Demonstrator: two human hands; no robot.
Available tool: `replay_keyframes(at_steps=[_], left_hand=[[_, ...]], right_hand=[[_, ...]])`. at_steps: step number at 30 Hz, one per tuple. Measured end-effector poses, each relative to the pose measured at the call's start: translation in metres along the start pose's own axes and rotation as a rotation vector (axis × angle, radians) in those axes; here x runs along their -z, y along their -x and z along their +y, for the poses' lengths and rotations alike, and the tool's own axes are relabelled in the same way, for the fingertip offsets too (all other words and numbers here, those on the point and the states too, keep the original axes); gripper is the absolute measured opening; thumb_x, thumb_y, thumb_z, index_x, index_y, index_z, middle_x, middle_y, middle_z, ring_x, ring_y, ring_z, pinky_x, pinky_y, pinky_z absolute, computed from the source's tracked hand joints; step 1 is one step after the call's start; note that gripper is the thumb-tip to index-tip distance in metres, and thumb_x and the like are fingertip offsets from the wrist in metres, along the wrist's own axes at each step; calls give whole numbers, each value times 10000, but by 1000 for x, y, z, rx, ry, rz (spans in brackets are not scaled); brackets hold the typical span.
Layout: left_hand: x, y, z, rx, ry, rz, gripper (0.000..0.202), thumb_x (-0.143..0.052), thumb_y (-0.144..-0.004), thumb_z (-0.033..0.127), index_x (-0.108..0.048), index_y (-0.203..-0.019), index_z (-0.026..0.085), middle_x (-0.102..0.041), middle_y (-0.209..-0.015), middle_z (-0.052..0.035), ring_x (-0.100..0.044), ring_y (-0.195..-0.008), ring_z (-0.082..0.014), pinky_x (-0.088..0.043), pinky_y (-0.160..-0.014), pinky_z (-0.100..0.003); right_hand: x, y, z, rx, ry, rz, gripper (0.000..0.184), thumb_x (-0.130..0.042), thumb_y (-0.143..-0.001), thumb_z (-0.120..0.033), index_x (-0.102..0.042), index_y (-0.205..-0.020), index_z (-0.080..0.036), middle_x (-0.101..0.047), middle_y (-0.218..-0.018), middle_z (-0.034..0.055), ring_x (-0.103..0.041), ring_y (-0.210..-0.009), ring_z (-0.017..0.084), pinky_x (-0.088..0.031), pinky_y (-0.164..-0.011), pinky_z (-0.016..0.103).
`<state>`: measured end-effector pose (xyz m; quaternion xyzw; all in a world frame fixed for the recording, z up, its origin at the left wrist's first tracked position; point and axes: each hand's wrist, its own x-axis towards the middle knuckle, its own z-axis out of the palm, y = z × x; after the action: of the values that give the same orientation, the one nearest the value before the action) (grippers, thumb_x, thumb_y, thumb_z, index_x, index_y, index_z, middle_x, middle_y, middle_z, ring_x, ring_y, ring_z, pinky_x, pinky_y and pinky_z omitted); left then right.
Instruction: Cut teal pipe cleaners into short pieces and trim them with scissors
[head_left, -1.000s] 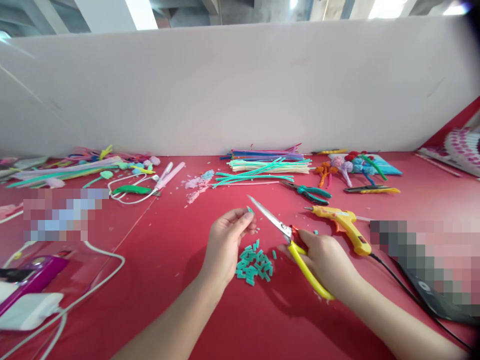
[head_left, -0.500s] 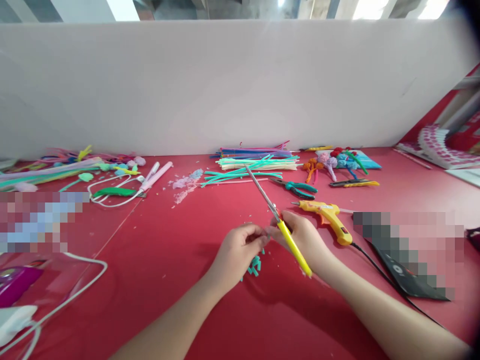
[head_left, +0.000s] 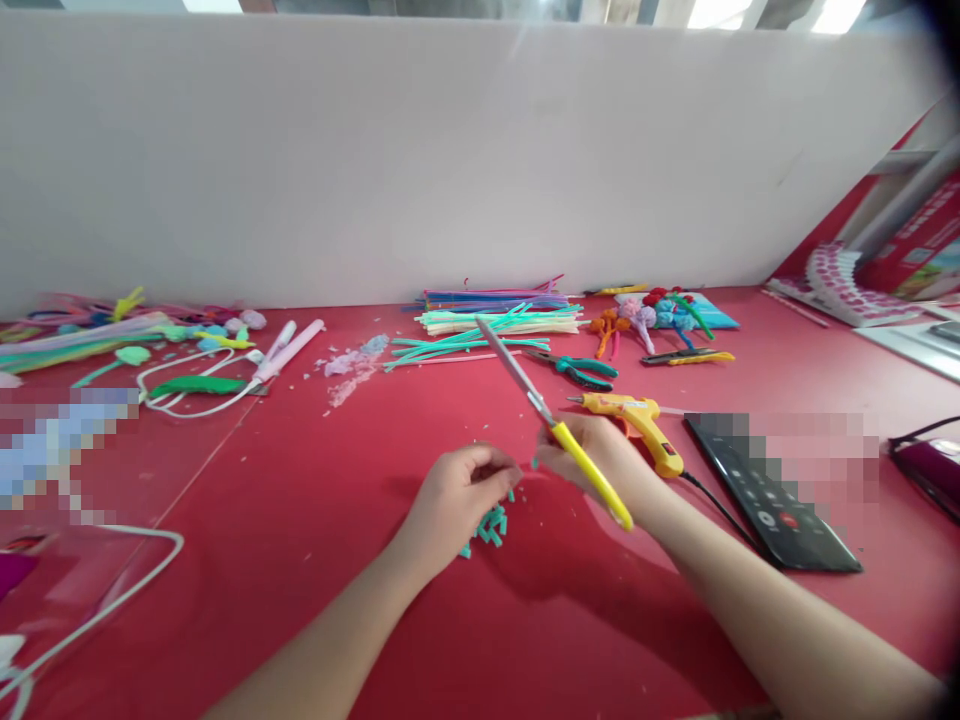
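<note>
My right hand is closed around scissors with a yellow handle, their blades pointing up and away to the left. A tiny teal bit shows at its fingertips. To the left, my left hand has thumb and fingers pinched together; whatever lies between them is hidden. Just under those fingertips is a small teal piece. Short cut teal pieces lie in a little heap on the red table, beside and partly behind the left hand. A gap separates the two hands.
Bundles of coloured pipe cleaners lie at the back, near teal-handled pliers. A yellow glue gun and a black phone-like slab are to the right. At left lie a pink corded tool and white cable.
My hands have come apart; the right one, still holding the scissors, has shifted right and away from the left fingertips. The whole view has turned slightly to the right.
</note>
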<state>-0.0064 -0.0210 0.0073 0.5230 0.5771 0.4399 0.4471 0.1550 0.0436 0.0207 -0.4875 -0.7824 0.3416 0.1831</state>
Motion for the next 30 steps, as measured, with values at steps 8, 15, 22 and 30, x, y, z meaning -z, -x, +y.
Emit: replay_keyframes(at_steps=[8, 15, 22, 30], left_hand=[[16, -6, -5, -147, -254, 113, 234, -466, -745, 316, -571, -581, 187, -504, -583, 7, -450, -543, -125, -343, -545, -222], [11, -8, -16, -246, -421, 72, 120, -512, -698, 171, -587, -776, 221, -539, -737, -9, -504, -663, -142, -371, -618, -237], [1, -3, -18, -423, -771, -161, 200, -438, -762, 132, -623, -795, 197, -512, -799, -54, -497, -769, -167, -376, -708, -290], [0, -2, -13, -168, -409, -84, 90, -458, -754, 200, -547, -742, 189, -545, -731, -20, -515, -702, -150, -399, -650, -270]], right_hand=[[22, -21, 49, -111, 580, 60, 245, -381, -741, -298, -557, -669, -143, -531, -505, 38, -426, -401, 103, -207, -420, 216], [12, -15, 44, -78, 704, 47, 360, -376, -755, -425, -554, -640, -133, -554, -550, 87, -495, -483, 159, -218, -458, 241], [5, -3, 19, -64, 572, 95, 130, -456, -684, -284, -533, -674, -179, -541, -546, 15, -443, -462, 109, -191, -429, 216], [-4, 3, 14, 7, 200, 2, 181, -457, -681, -316, -524, -631, -155, -427, -494, -32, -350, -450, 76, -206, -419, 202]])
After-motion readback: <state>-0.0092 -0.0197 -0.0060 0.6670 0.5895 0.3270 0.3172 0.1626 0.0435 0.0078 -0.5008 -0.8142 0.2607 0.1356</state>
